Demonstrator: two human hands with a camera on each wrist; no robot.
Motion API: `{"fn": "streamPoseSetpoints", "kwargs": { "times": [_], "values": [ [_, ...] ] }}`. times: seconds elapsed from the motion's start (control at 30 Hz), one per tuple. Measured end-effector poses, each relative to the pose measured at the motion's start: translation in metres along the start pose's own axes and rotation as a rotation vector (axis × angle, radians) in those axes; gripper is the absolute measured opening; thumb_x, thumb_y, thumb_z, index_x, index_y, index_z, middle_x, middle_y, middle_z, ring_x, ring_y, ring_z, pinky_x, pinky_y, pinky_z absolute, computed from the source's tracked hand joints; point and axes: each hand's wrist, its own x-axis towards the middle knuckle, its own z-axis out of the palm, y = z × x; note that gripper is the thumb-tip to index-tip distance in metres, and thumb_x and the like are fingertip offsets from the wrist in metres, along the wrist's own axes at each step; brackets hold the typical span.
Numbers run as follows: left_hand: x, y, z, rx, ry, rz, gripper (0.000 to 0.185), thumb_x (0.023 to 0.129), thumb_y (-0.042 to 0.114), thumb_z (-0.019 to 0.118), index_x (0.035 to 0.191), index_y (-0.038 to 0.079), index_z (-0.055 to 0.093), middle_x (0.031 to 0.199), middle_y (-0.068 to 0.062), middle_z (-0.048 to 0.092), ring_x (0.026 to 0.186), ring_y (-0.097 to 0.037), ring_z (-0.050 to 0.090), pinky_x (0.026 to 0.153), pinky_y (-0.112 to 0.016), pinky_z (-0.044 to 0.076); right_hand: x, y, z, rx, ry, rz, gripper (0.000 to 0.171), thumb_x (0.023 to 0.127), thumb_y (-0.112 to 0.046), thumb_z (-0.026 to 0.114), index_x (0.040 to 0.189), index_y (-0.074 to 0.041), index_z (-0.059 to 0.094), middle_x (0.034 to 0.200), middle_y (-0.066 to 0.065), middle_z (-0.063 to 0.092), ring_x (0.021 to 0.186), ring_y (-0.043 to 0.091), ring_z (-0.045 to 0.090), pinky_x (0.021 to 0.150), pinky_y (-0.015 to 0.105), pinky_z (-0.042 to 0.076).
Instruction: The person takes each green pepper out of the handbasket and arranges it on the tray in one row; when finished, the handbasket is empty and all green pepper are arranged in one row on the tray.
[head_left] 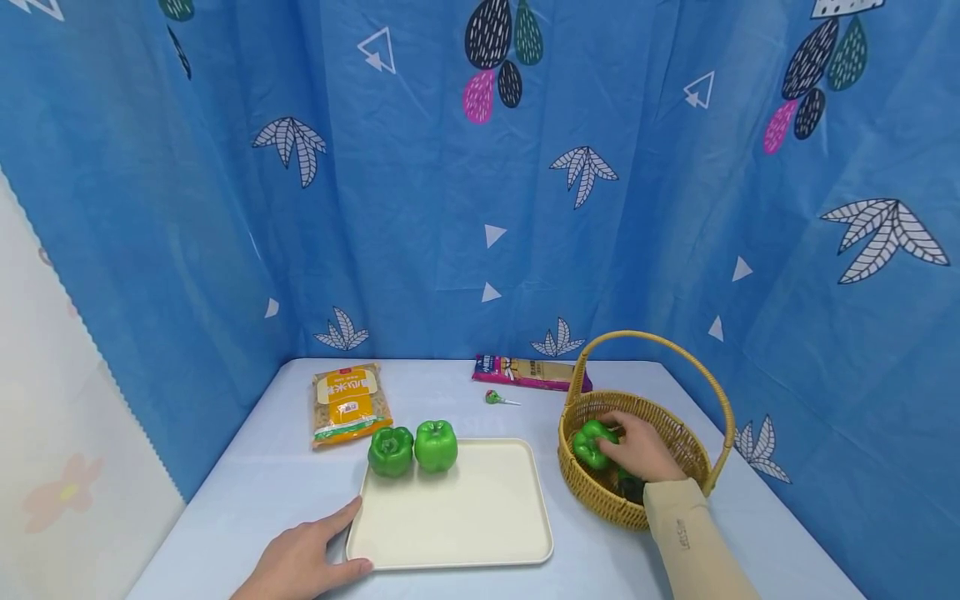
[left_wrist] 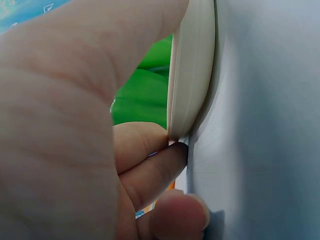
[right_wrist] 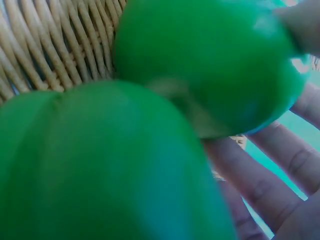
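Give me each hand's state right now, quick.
Left hand: open, resting on the table, fingers against the cream tray's corner.
Right hand: inside the wicker basket, fingers curled round a green pepper.

A glossy green pepper [head_left: 592,443] sits inside the woven basket [head_left: 678,433] on the right of the surface, partly covered by the right hand [head_left: 637,448]. 2 more green peppers [head_left: 413,448] stand upright, touching, at the cream tray's [head_left: 457,517] far left corner.
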Motion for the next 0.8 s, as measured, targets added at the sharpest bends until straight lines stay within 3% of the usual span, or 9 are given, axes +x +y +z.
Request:
{"fn": "streamPoseSetpoints", "kwargs": {
  "times": [0.17, 0.37, 0.47, 0.63, 0.8],
  "values": [
    [-0.0004, -0.0011, 0.0009, 0.003, 0.018, 0.019, 0.101, 0.058, 0.082, 0.057, 0.138, 0.022, 0.046, 0.12, -0.001, 0.061, 0.098, -0.024, 0.059, 0.078, -0.053, 0.048, -0.0003, 0.0018, -0.0006, 0.001, 0.017, 0.026, 0.043, 0.084, -0.048, 0.062, 0.118, -0.022, 0.057, 0.113, 0.004, 0.059, 0.094, 0.022, 0.058, 0.072, 0.041, 0.051],
    [-0.0017, -0.0007, -0.0003, 0.001, 0.028, 0.015, 0.102, 0.057, 0.082, 0.057, 0.138, 0.022, 0.046, 0.12, -0.001, 0.061, 0.098, -0.024, 0.059, 0.078, -0.054, 0.047, 0.0001, 0.0057, -0.0018, 0.008, 0.045, 0.073, 0.046, 0.087, -0.05, 0.056, 0.119, -0.017, 0.053, 0.108, 0.01, 0.061, 0.088, 0.024, 0.06, 0.065, 0.038, 0.051],
    [-0.0017, -0.0004, -0.0003, 0.005, 0.027, 0.012, 0.102, 0.057, 0.083, 0.057, 0.138, 0.022, 0.046, 0.12, -0.002, 0.061, 0.098, -0.024, 0.059, 0.079, -0.054, 0.047, 0.0003, 0.006, -0.0022, 0.018, 0.069, 0.054, 0.044, 0.089, -0.047, 0.056, 0.118, -0.015, 0.054, 0.11, 0.011, 0.06, 0.087, 0.024, 0.06, 0.064, 0.037, 0.05],
    [-0.0013, -0.0009, 0.0004, 0.014, 0.034, 0.017, 0.102, 0.057, 0.083, 0.056, 0.138, 0.022, 0.046, 0.119, -0.001, 0.061, 0.096, -0.022, 0.059, 0.078, -0.052, 0.048, -0.0004, 0.0061, -0.0022, 0.039, 0.112, -0.031, 0.028, 0.092, -0.028, 0.057, 0.116, -0.013, 0.054, 0.115, 0.011, 0.057, 0.088, 0.023, 0.059, 0.061, 0.034, 0.049],
    [-0.0013, -0.0009, 0.0002, 0.017, 0.035, 0.023, 0.102, 0.057, 0.083, 0.056, 0.138, 0.021, 0.046, 0.119, -0.001, 0.061, 0.096, -0.022, 0.059, 0.077, -0.051, 0.048, -0.0026, 0.0045, -0.0038, 0.046, 0.096, -0.013, 0.017, 0.094, -0.016, 0.048, 0.109, -0.017, 0.057, 0.11, 0.01, 0.059, 0.077, 0.019, 0.055, 0.056, 0.031, 0.043]
  ]
}}
